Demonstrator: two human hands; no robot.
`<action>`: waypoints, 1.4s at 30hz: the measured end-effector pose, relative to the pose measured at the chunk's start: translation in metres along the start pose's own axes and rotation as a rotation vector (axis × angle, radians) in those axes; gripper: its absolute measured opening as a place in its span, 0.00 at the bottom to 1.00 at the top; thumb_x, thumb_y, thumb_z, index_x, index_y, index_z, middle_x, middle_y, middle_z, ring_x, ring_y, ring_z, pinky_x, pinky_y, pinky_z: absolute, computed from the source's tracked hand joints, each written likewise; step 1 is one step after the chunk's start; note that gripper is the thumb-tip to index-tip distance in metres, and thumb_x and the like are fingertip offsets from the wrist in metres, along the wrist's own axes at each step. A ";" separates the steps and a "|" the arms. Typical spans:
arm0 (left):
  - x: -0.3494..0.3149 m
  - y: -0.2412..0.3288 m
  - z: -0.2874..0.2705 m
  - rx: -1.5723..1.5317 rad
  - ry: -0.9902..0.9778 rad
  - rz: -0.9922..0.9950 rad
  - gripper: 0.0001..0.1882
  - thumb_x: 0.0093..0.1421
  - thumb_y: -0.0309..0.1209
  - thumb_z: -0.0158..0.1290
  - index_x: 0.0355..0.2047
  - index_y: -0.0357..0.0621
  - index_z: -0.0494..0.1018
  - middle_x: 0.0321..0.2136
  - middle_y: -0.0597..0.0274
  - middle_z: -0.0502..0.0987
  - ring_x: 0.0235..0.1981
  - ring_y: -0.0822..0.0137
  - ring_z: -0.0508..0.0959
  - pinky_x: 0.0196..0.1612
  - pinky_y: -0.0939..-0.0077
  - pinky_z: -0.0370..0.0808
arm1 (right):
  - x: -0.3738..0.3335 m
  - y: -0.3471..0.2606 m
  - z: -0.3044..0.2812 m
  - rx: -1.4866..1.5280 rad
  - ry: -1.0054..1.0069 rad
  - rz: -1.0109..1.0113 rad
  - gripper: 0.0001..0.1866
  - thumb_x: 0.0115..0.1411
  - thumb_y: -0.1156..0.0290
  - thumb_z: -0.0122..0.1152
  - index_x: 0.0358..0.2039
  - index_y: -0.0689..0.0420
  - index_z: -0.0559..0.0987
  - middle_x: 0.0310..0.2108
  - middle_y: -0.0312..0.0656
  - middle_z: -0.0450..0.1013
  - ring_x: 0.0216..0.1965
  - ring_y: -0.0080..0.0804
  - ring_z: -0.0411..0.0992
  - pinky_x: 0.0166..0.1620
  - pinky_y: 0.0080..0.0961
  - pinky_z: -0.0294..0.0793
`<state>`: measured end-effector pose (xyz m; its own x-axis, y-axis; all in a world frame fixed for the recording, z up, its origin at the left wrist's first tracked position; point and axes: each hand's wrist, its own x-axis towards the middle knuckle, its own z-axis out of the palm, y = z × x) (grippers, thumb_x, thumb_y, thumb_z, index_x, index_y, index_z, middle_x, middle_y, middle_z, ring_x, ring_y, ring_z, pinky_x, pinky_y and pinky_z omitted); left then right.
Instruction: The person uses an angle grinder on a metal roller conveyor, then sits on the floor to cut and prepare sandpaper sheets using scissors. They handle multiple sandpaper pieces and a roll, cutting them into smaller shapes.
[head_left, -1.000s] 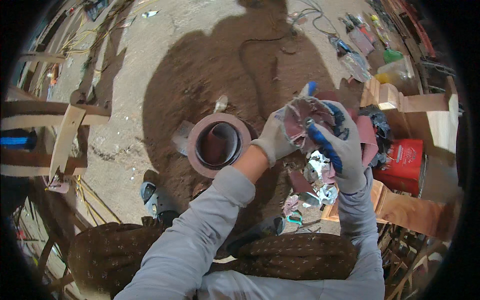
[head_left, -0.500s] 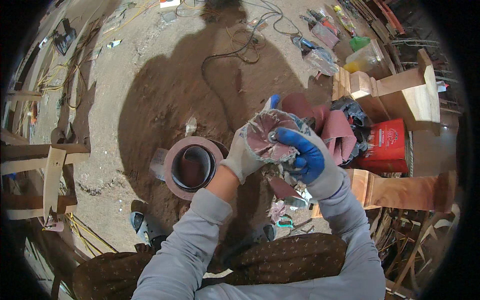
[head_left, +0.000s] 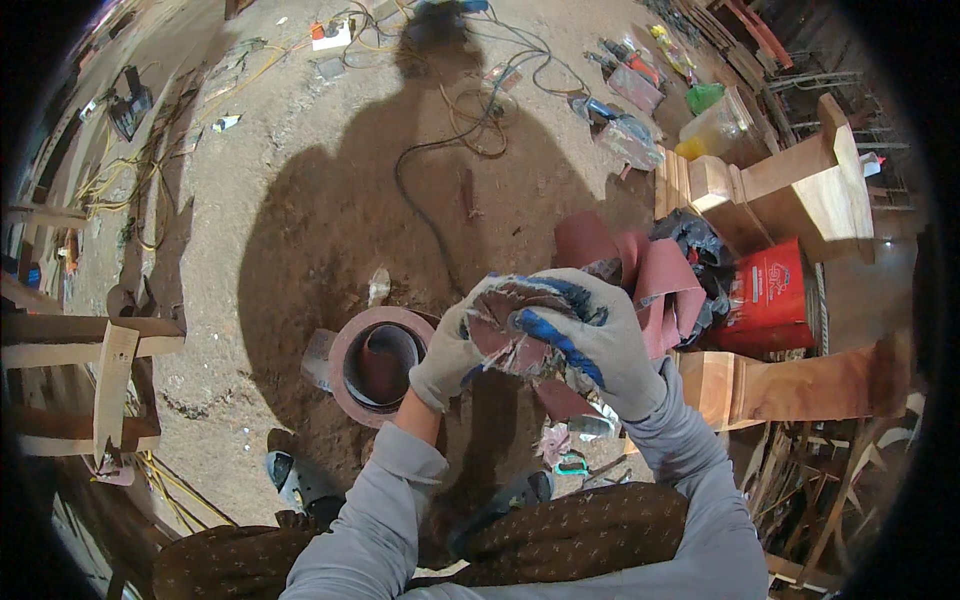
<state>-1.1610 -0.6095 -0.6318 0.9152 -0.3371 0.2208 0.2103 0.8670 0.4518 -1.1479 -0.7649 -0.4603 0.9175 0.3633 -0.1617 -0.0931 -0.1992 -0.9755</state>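
Note:
Both my gloved hands hold a worn, reddish-brown sandpaper disc [head_left: 495, 325] with ragged, frayed edges, in front of me above the floor. My left hand [head_left: 447, 357] is closed on its left side, its fingers mostly hidden behind the disc. Across the right side wraps my right hand [head_left: 620, 330], its blue-coated thumb pressing on the disc's face. The disc's centre is covered now. On the floor left of my hands lies a coiled roll of sandpaper [head_left: 347, 372]. Several loose curled sandpaper strips [head_left: 668, 285] rest just right of my right hand.
A red bucket [head_left: 768, 300] and black plastic bag stand at the right, between carved wooden posts [head_left: 810, 388]. An angle grinder [head_left: 600, 108] and its cable lie farther off. Wooden frames [head_left: 115, 385] stand at the left. My feet are close below the roll.
My right hand has turned and wrapped over the disc, covering the metal nut at its centre that showed before. The disc has tilted and sits slightly lower. The whole view has shifted a little.

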 end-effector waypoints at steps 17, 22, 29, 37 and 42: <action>0.017 -0.015 0.008 0.335 0.173 0.086 0.32 0.59 0.24 0.65 0.62 0.40 0.66 0.56 0.57 0.75 0.59 0.63 0.75 0.63 0.67 0.71 | 0.013 0.029 -0.013 -0.231 -0.114 -0.514 0.18 0.68 0.70 0.61 0.55 0.63 0.79 0.52 0.43 0.77 0.52 0.31 0.76 0.57 0.25 0.73; 0.027 -0.015 0.000 0.732 0.157 0.243 0.27 0.57 0.29 0.66 0.56 0.42 0.72 0.54 0.55 0.77 0.57 0.57 0.76 0.62 0.64 0.70 | 0.008 0.010 -0.008 -0.108 -0.072 -0.187 0.18 0.66 0.71 0.60 0.55 0.63 0.78 0.52 0.46 0.78 0.56 0.34 0.75 0.61 0.28 0.71; 0.030 -0.001 0.008 0.943 0.159 0.275 0.31 0.52 0.36 0.67 0.56 0.46 0.74 0.54 0.55 0.76 0.59 0.49 0.73 0.65 0.54 0.65 | -0.014 0.011 0.000 0.530 0.119 0.334 0.15 0.69 0.75 0.55 0.54 0.66 0.77 0.43 0.39 0.80 0.47 0.24 0.77 0.50 0.21 0.77; 0.030 0.018 0.001 1.466 0.102 0.435 0.36 0.50 0.36 0.69 0.59 0.48 0.72 0.58 0.59 0.75 0.64 0.52 0.69 0.69 0.51 0.61 | 0.011 0.012 0.005 0.101 0.034 0.002 0.18 0.67 0.76 0.61 0.57 0.64 0.76 0.49 0.38 0.79 0.48 0.21 0.74 0.51 0.21 0.75; 0.031 0.013 -0.003 1.214 0.063 0.349 0.33 0.58 0.32 0.67 0.62 0.46 0.68 0.62 0.58 0.71 0.63 0.56 0.71 0.69 0.54 0.63 | 0.021 -0.013 -0.007 0.175 -0.152 0.185 0.17 0.67 0.74 0.62 0.55 0.61 0.78 0.47 0.34 0.78 0.45 0.16 0.73 0.49 0.18 0.74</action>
<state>-1.1287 -0.6074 -0.6217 0.8801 -0.1115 0.4616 -0.4645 0.0004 0.8856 -1.1243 -0.7608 -0.4502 0.8115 0.4701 -0.3470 -0.3310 -0.1195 -0.9360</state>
